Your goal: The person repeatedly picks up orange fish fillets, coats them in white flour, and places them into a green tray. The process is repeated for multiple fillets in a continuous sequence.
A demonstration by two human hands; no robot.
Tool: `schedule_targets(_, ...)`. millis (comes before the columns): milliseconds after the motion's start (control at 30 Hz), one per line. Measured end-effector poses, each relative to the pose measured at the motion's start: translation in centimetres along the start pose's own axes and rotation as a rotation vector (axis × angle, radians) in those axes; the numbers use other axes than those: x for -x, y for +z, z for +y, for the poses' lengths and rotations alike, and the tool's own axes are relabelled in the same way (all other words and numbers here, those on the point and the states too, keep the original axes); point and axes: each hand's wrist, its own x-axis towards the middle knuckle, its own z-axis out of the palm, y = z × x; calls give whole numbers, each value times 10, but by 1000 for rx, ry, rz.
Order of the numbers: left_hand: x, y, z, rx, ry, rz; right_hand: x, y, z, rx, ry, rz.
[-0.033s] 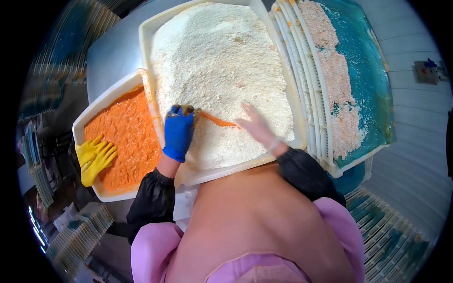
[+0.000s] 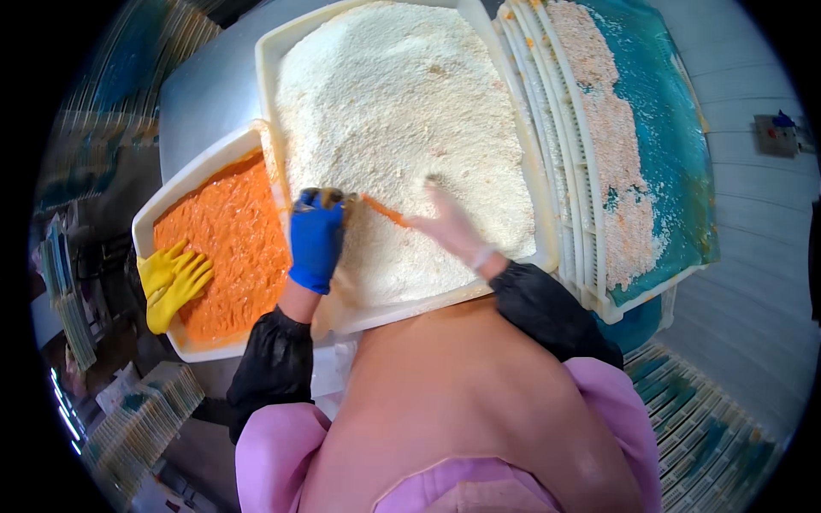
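Observation:
On the white crumbs (image 2: 402, 120) in the large tray lies a thin orange, wet-looking strip (image 2: 384, 210), between my two hands. My left hand (image 2: 316, 235), in a blue glove with crumb-caked fingertips, is closed just left of the strip's upper end; what its fingers hold, if anything, is hidden. Reaching in from the right, my right hand (image 2: 453, 227) in a thin clear glove has its fingers stretched apart and somewhat blurred. Its thumb side covers or touches the strip's right end. Left of the crumbs, a smaller white tray (image 2: 205, 352) contains orange, glossy pieces in sauce.
A yellow glove (image 2: 175, 286) lies over the small tray's left edge. To the right, stacked white slatted racks (image 2: 571, 162) stand beside a teal sheet (image 2: 676, 171) partly covered with pinkish crumbed food. A metal table (image 2: 209, 94) extends behind the trays; more racks (image 2: 697, 410) stand lower right.
My right hand has slid left along the orange strip, so less of the strip shows. My left hand has shifted slightly left, its fingers still closed.

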Motion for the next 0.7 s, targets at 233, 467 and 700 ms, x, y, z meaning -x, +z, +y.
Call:
schedule_targets(233, 78, -76, -92, -394, -240, -155, 0, -11, -37, 18, -119, -175)
schedule_targets(467, 166, -51, -161, -417, -458, -474, 57, -148, -60, -674, 241, 106)
schedule_targets(700, 159, -72, -173, -185, -397, -373, 121, -307, -9, -436, 340, 483)
